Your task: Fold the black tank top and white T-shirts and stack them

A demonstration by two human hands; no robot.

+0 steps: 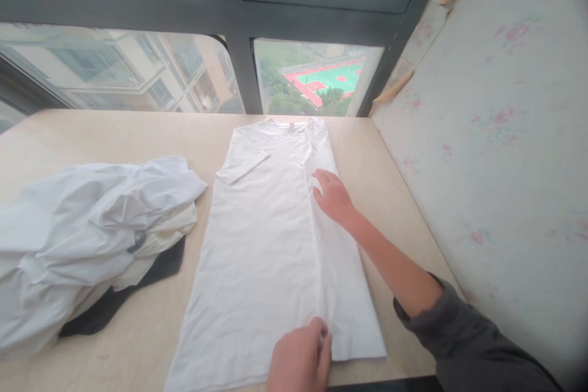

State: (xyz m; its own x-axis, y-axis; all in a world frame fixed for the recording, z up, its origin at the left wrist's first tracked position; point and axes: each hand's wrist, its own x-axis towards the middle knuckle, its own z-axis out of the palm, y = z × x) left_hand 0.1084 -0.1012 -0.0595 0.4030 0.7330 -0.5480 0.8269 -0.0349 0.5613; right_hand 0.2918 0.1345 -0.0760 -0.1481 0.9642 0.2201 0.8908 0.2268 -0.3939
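Note:
A white T-shirt lies spread lengthwise, its neckline at the far end by the window. On its left, a short sleeve lies folded inward across the body. A long edge of fabric runs down the right part of the shirt. My right hand rests over that edge near the upper part, thumb and fingers apart. At the near hem, my left hand is closed, thumb and forefinger pinched at the lower end of the same edge. The cloth between those fingers is mostly hidden.
A crumpled heap of white clothes lies to the left, with a dark garment beneath it. The pale wooden surface ends at a dark-framed window and a flowered wall on the right.

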